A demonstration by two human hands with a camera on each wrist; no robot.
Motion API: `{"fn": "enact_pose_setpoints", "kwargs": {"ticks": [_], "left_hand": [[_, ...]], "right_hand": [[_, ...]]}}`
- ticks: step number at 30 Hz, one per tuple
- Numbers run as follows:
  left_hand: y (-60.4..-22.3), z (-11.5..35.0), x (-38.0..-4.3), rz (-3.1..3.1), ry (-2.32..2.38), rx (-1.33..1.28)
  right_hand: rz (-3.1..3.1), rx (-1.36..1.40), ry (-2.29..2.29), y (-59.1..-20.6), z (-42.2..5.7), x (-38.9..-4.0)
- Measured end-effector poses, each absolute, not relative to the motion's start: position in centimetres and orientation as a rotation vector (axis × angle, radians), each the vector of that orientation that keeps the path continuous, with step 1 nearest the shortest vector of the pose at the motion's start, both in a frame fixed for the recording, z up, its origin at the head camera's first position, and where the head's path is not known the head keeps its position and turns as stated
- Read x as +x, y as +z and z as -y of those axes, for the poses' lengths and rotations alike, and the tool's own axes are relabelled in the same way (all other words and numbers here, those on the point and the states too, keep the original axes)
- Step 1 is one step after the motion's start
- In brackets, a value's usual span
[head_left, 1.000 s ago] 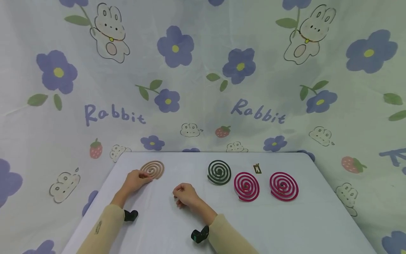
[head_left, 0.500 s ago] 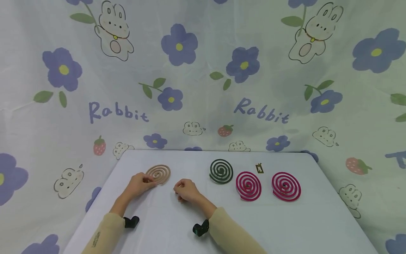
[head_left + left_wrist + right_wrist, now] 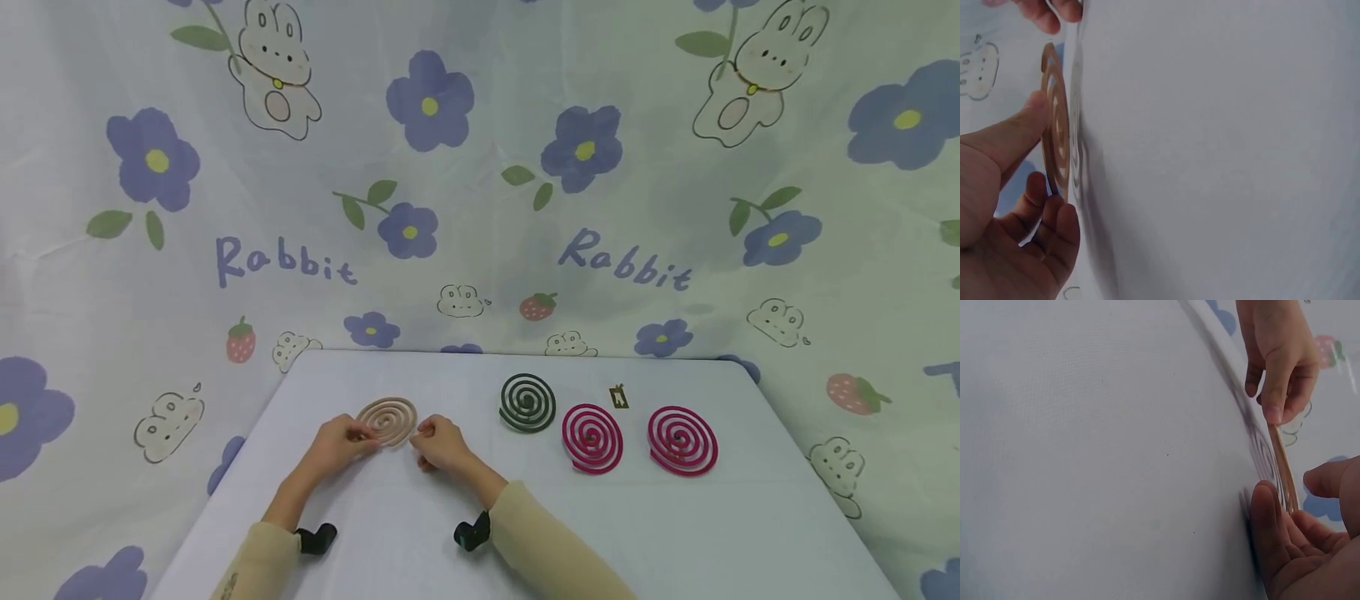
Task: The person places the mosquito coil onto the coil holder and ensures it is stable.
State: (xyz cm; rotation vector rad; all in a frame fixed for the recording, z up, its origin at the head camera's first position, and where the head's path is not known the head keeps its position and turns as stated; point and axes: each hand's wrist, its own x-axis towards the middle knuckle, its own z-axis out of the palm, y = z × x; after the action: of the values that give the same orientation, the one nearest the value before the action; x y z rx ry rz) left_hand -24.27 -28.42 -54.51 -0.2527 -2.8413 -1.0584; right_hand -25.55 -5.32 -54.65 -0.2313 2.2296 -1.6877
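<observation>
A tan mosquito coil (image 3: pixel 387 422) is held by its left edge between the thumb and fingers of my left hand (image 3: pixel 342 444). In the left wrist view this coil (image 3: pixel 1055 122) stands a little off the white surface, with its shadow beneath. My right hand (image 3: pixel 444 446) is beside the coil's right edge. From the right wrist view, its thumb is apart from the bent fingers, which lie close to the coil (image 3: pixel 1283 469); whether they touch it I cannot tell.
A dark green coil (image 3: pixel 527 402) and two magenta coils, one nearer (image 3: pixel 592 439) and one farther right (image 3: pixel 682 442), lie on the white table (image 3: pixel 675 533). A small brass-coloured coil stand (image 3: pixel 618 397) lies behind them. A printed cloth (image 3: pixel 480 167) hangs at the back.
The tan coil has moved right and slightly nearer in my left hand, closing the gap to my right hand. The right hand has hardly moved, and the head view has shifted slightly.
</observation>
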Motion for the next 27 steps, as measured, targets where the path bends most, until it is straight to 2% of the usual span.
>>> {"fn": "enact_pose_setpoints", "kwargs": {"ticks": [18, 27], "left_hand": [[-55.1, 26.8, -22.9, 2.843, -1.068, -0.309], [-54.9, 27.0, -22.9, 2.832, -1.123, -0.256]], "right_hand": [[-2.198, -0.057, -1.859, -55.9, 6.3, -25.9], [-2.142, 0.010, -1.930, -55.9, 6.6, -25.9]]}}
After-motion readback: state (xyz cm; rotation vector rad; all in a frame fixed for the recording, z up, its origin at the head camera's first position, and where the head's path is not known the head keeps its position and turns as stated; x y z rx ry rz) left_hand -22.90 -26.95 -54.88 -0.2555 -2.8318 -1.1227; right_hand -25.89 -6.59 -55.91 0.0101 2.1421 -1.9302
